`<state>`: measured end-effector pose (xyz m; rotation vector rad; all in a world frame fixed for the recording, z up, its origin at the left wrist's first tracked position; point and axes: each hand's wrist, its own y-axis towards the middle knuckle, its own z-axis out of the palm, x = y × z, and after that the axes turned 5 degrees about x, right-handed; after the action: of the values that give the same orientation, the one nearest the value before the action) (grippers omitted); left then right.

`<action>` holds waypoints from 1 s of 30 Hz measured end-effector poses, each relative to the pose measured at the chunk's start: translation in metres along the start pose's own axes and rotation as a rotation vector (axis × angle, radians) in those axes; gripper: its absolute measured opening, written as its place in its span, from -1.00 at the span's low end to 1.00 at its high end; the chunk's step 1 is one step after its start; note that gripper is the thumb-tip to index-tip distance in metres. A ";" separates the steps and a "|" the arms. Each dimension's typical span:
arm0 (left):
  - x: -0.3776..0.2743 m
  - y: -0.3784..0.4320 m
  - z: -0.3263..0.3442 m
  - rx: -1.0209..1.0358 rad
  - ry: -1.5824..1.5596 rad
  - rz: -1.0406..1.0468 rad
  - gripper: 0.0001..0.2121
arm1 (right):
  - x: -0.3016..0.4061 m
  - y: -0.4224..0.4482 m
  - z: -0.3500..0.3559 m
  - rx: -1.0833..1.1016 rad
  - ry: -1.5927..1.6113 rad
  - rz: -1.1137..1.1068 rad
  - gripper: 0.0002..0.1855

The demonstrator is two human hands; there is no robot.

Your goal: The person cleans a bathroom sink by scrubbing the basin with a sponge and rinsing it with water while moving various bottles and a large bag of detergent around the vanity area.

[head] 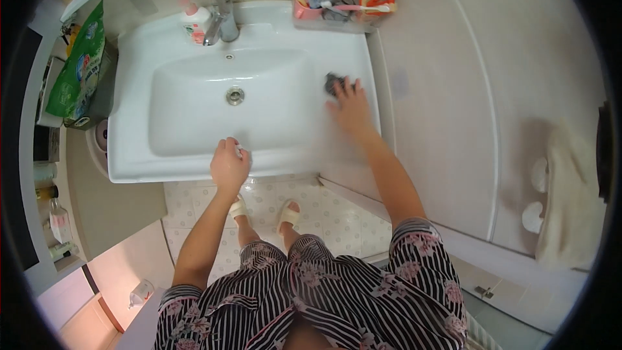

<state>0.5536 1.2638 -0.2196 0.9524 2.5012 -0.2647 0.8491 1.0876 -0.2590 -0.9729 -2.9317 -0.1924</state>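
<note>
My right hand (351,109) is over the right rim of the white washbasin (335,146), fingers spread, with its fingertips at a small dark crumpled thing (334,83), perhaps a cloth or scrubber. Whether the fingers press on it or grip it is not clear. Above the basin's front edge my left hand (230,163) is curled around a small white object (238,150), mostly hidden by the fingers. The metal drain (234,96) lies uncovered in the bowl. Behind it stands a chrome faucet (223,19), and a pump bottle (195,22) is just left of that.
A clear plastic bin (318,23) with a pink cup and toothbrushes stands at the back right rim. Left of the basin is a green pouch (80,70) beside shelves of bottles. A wall (427,87) borders the right side; a towel (568,199) hangs farther right.
</note>
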 end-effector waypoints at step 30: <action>-0.003 0.035 0.000 0.020 -0.096 0.039 -0.88 | 0.138 0.245 0.051 -0.237 0.187 -0.282 -0.46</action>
<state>0.5787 1.2879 -0.2194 0.9723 2.3949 -0.3162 0.8845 1.3708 -0.2731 -0.5191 -2.9007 -0.6182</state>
